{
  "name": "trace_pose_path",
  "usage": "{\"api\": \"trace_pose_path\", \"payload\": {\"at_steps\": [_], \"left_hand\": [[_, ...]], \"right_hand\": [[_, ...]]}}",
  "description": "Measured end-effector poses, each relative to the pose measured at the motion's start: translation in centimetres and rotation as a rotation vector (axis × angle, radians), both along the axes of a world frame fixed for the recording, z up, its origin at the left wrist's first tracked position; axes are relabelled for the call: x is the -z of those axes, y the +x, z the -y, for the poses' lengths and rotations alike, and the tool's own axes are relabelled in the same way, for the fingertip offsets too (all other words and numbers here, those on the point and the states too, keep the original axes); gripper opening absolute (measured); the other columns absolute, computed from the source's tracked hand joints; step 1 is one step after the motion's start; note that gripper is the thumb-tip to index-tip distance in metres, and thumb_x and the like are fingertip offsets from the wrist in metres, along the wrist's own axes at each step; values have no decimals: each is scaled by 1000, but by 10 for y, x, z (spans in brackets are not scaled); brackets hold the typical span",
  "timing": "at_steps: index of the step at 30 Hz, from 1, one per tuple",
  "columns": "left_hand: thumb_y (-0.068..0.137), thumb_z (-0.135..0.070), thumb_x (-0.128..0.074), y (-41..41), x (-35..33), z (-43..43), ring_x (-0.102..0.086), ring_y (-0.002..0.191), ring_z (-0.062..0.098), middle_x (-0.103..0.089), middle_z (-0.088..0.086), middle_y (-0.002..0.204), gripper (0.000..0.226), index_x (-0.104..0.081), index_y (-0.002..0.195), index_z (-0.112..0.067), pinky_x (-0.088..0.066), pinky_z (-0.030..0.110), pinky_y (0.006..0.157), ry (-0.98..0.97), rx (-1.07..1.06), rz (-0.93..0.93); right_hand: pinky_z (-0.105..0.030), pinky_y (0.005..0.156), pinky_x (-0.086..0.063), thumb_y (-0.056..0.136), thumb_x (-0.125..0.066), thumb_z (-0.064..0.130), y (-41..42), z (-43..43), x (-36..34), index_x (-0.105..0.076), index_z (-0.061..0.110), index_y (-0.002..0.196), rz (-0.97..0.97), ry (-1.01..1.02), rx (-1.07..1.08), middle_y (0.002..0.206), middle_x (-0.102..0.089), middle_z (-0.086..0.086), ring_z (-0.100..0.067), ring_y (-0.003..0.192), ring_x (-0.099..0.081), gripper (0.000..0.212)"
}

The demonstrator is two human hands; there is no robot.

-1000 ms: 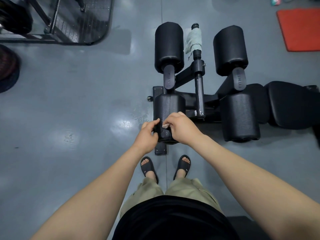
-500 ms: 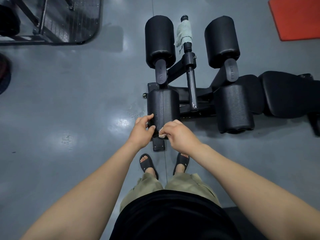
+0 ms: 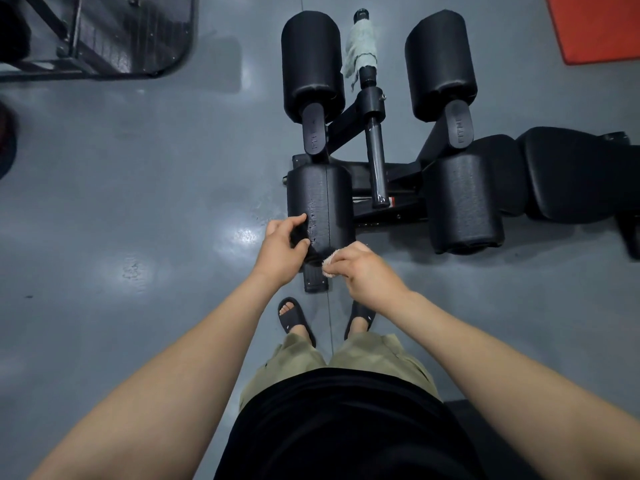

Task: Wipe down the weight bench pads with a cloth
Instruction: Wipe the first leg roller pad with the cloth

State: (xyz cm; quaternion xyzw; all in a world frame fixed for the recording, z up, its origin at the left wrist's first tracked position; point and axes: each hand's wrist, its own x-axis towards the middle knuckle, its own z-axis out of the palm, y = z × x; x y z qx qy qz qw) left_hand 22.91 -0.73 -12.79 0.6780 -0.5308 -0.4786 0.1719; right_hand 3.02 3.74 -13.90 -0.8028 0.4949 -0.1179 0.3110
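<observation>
Gripping near roller pad (image 3: 320, 206), long axis running away; left hand (image 3: 282, 249).

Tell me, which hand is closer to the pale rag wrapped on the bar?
Left. The left hand grips the near roller pad, slightly nearer the rag. The right hand sits lower, holding a small cloth.

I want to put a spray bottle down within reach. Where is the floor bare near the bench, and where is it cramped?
Bare floor lies left of the near roller pad, up to the rack. More lies right of the sandals, below the seat pad. Cramped: between the four rollers, where the post and frame sit, and at the pad's end, where the left hand and right hand work the cloth.
</observation>
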Motion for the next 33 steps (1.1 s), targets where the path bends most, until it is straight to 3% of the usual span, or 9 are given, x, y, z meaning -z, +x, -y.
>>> {"api": "trace_pose_path", "payload": {"at_steps": [4, 8, 13, 16, 20, 23, 27, 30, 33], "left_hand": [[98, -15, -62, -2, 0, 0, -49, 114, 12, -38, -4, 125, 49, -51, 145, -25, -46, 36, 110, -11, 0, -1], [99, -14, -62, -2, 0, -2, -48, 115, 10, -38, -4, 126, 50, -51, 146, -23, -37, 23, 109, -34, -2, 5], [97, -12, -63, -2, 1, -2, -51, 118, 16, -38, -3, 128, 51, -50, 145, -23, -38, 25, 110, -26, 7, -2], [96, -14, -65, -2, 0, -1, -53, 122, 20, -37, -2, 132, 54, -46, 146, -19, -39, 33, 114, -17, 5, 21], [96, -18, -65, -1, 2, 0, -53, 128, 24, -36, 3, 141, 56, -43, 148, -17, -41, 40, 114, 25, -4, 36], [96, -20, -65, 2, 2, 2, -52, 124, 19, -35, 1, 140, 56, -43, 148, -19, -44, 39, 112, 41, -5, 17], [94, -20, -69, 6, 1, 4, -50, 116, 14, -34, -4, 132, 54, -48, 143, -23, -48, 39, 107, 50, -27, -25], [92, -21, -72, 7, 1, 3, -48, 114, 11, -36, -6, 130, 51, -53, 138, -28, -43, 30, 108, 43, -57, -47], [91, -21, -74, 8, 1, 2, -47, 115, 9, -39, -7, 130, 50, -55, 136, -30, -39, 25, 108, 45, -83, -74]], "right_hand": [[-41, 89, -52, 87, -58, -5, -15, -17, 7, -75, 17, 112, -70, 160, -5, 107, -67, -2, -26, 102, -53, 38], [-28, 91, -41, 84, -51, -4, -11, -4, -22, -69, 14, 104, 149, 73, 133, 101, -62, -1, -20, 96, -53, 32], [-41, 91, -48, 90, -47, -1, 10, 68, -56, -52, 13, 120, 188, 61, 351, 112, -62, -7, -28, 105, -57, 34], [-44, 83, -50, 92, -46, 1, 22, 111, -67, -42, 18, 125, 119, 68, 382, 112, -63, -8, -29, 100, -59, 37], [-39, 61, -44, 94, -43, 4, 33, 155, -67, -36, 18, 125, 18, 171, 351, 86, -61, -8, -24, 72, -57, 35], [-34, 54, -33, 90, -42, -1, 33, 172, -57, -43, 14, 117, -131, 112, 289, 100, -54, -13, -29, 74, -52, 31], [-36, 75, -44, 95, -46, 8, 37, 176, -42, -56, 8, 116, -342, 68, 294, 117, -48, -14, -36, 95, -54, 23], [-41, 90, -50, 101, -50, 31, 38, 174, -34, -57, 4, 120, -321, 116, 259, 119, -53, -19, -38, 102, -58, 34], [-39, 89, -49, 99, -52, 17, 35, 180, -33, -58, 5, 120, -256, 105, 257, 119, -53, -17, -36, 103, -58, 25]]}}
